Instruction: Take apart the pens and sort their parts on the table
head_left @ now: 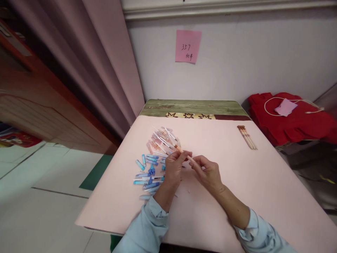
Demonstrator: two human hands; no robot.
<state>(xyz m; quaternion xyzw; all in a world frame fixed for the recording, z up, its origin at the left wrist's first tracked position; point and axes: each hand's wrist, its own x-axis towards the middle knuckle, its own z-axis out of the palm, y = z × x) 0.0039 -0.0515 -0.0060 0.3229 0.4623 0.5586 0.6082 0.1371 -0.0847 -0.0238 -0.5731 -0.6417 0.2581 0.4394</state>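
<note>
Between my two hands is a slim, pale peach pen (190, 159), slanting up to the left above the table. My left hand (176, 164) is closed around its upper part, near an orange-brown end. The fingertips of my right hand (206, 171) pinch its lower end. Behind my left hand lies a heap of pinkish pen parts and white refills (161, 137). Blue pen barrels and caps (151, 160) are scattered left of my left wrist, some hidden by that arm. Several peach pens with brown ends (246, 137) lie side by side at the table's far right.
The table (223, 211) has a pale pink cover, with a green patterned strip (197, 107) at its back edge. A red cloth (302, 126) with a white cable stands to the right. A pink note (187, 46) is on the wall, and a curtain (105, 52) hangs at left.
</note>
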